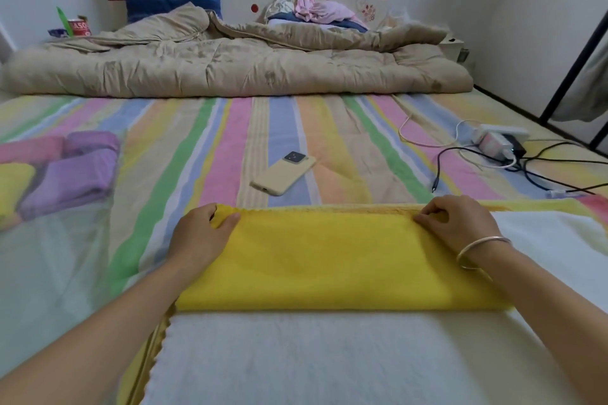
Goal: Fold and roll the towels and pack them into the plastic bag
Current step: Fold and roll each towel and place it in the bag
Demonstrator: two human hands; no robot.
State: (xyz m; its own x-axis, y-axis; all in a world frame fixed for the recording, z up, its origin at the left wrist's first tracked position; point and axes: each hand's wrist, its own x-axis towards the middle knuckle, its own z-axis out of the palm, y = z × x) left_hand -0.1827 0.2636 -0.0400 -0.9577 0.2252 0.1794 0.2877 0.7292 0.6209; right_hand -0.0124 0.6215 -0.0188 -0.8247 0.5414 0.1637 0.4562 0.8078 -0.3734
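Here, left hand (200, 233) and right hand (457, 223) each pinch far corners of folded yellow towel (329, 260), centre frame; plastic bag (56, 240) with rolled towels (72, 174) at 9 o'clock.

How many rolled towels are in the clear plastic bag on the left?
4. A pink rolled towel lies at the back, a purple rolled towel beside it, a second purple roll in front, a yellow roll at the frame edge. Others may be hidden.

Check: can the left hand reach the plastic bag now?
Probably yes: the plastic bag lies left of the left hand, only bare sheet between, though that hand pinches the yellow towel.
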